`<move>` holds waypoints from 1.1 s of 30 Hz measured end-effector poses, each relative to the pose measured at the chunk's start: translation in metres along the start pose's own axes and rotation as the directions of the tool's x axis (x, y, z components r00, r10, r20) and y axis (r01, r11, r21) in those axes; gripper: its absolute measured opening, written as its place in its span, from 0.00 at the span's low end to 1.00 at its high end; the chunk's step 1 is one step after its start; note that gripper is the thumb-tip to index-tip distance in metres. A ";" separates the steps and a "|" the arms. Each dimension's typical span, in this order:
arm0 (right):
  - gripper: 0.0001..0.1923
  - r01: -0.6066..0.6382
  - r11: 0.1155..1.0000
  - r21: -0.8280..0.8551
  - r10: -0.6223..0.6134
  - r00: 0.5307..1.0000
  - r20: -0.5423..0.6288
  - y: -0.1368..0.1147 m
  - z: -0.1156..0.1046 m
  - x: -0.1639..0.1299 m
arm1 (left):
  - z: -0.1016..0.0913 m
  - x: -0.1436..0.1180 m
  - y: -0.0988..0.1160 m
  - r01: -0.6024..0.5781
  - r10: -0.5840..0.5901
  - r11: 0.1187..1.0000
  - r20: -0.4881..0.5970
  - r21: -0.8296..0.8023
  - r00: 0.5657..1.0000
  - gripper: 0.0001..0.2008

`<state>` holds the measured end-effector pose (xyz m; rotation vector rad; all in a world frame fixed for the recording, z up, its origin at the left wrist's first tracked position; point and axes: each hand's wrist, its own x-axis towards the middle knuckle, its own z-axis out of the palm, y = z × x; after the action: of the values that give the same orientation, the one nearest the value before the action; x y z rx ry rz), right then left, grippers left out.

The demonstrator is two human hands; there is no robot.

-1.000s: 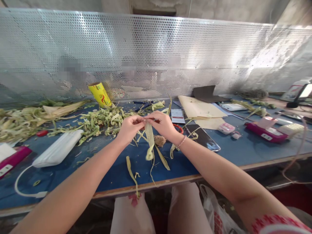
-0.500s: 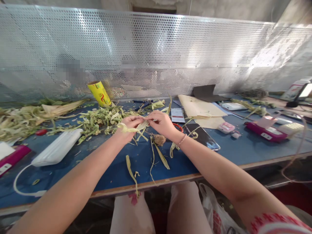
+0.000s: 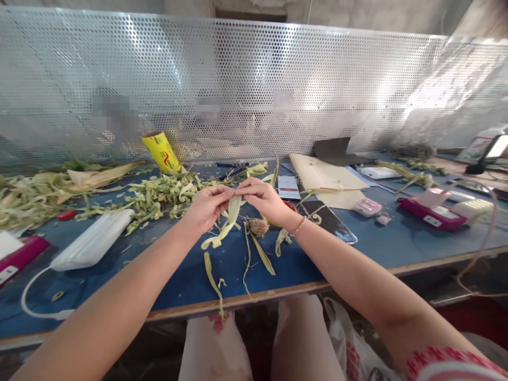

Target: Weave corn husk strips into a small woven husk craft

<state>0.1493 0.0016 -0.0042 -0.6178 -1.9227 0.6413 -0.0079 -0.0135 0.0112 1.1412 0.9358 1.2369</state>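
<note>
Over blue tabletop (image 3: 186,291), both hands (image 3: 208,207) pinched closed on pale leafy strip (image 3: 232,212), its curled end hanging down

A perforated metal panel (image 3: 246,69) rises along the back edge of the bench (image 3: 291,272). Near that edge, left of the middle, a yellow tube (image 3: 162,152) tilts; right of the middle lie tan papers (image 3: 327,174). A white block (image 3: 93,242) with a cable (image 3: 24,296) lies toward the front edge's left end. A dark phone (image 3: 331,222), a pink case (image 3: 367,207) and a magenta socket block (image 3: 434,216) spread toward the right end.
</note>
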 end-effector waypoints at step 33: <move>0.07 -0.277 0.898 0.343 0.327 0.940 -0.099 0.001 0.011 0.001 | -0.002 0.002 -0.010 -0.295 0.317 0.904 -0.020 0.310 0.948 0.11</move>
<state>0.1385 0.0009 -0.0082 -0.7381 -1.5419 1.0535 -0.0072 -0.0112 0.0011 1.5434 1.0529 1.4252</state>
